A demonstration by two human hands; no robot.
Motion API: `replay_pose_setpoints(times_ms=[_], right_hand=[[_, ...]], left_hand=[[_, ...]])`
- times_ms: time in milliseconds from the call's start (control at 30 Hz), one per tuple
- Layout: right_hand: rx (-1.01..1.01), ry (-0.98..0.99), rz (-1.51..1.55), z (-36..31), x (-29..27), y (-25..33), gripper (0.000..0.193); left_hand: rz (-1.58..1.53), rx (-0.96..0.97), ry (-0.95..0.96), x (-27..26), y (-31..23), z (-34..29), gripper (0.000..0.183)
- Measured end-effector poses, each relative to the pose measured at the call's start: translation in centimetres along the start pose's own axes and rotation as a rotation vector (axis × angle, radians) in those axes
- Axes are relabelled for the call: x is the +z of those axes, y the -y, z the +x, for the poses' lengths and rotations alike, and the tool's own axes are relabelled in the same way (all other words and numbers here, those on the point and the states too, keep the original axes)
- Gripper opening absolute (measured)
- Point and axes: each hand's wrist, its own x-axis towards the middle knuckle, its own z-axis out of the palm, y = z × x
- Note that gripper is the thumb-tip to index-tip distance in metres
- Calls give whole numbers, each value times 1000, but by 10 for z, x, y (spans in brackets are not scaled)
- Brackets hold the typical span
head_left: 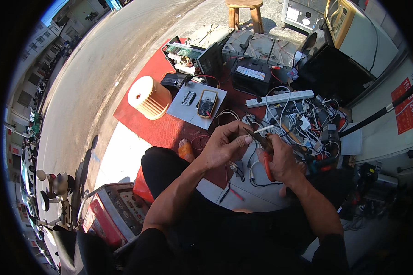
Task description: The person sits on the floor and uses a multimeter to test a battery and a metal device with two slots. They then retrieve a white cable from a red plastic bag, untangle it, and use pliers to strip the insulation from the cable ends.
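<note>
In front of me my right hand [283, 162] is closed around a pair of pliers [267, 167] with red handles. Their dark jaws [259, 138] point up and left, reaching my left fingertips. My left hand [228, 144] is closed in a pinch at the jaw tips; what it pinches is mostly hidden by the fingers. A short, thin white piece [264, 129] sticks out just above the jaws, between the two hands. I cannot tell whether it is a bit of cable or which hand carries it.
Beyond my hands stand a yellow multimeter [207, 104] on a grey panel, a cream ribbed basket [150, 97] and a black battery [251, 75]. To the right are a white power strip [280, 98] and tangled cables [307, 128]. A red generator [114, 215] stands at my left.
</note>
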Motion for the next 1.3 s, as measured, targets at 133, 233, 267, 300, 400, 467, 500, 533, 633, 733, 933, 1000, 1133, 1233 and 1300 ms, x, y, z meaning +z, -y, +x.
replay_pose_setpoints(times_ms=[133,233,267,300,400,467,500,533,633,733,933,1000,1133,1233,1300], right_hand=[[119,70,76,-4,6,9,46],[132,69,104,-6,12,13,45],[137,58,90,-7,13,13,44],[146,47,70,-7,14,12,44],[90,-47,-28,-7,16,5,41],[38,-66,-65,-6,15,-2,38],[18,-76,-77,-5,14,-6,38],[-42,-82,-118,-5,12,-10,38],[-209,-86,-210,-3,6,-22,38],[-351,-91,-253,-4,5,-30,40],[-509,-199,-213,-3,14,-32,39],[-573,-235,-223,-3,13,-29,36],[-400,-204,-126,-4,12,-17,31],[-229,-187,-76,-5,18,-5,28],[-141,-169,-13,-6,24,2,28]], left_hand=[[605,496,-157,3,3,8,16],[864,639,-205,1,1,6,21],[917,651,-197,1,0,6,22],[963,649,-187,1,-1,5,22],[1010,607,-139,2,-7,4,20],[946,554,-95,1,-11,3,17],[882,522,-70,1,-14,2,15],[818,490,-45,0,-16,1,13],[569,445,95,-6,-19,-2,7],[445,370,198,-9,-18,-5,11],[-353,-293,441,-2,-11,-20,25],[-601,-360,541,2,-8,-19,23],[-314,-191,325,-2,-8,-12,21],[-46,11,59,-1,-6,-10,15],[147,155,-16,2,-3,-9,13]])
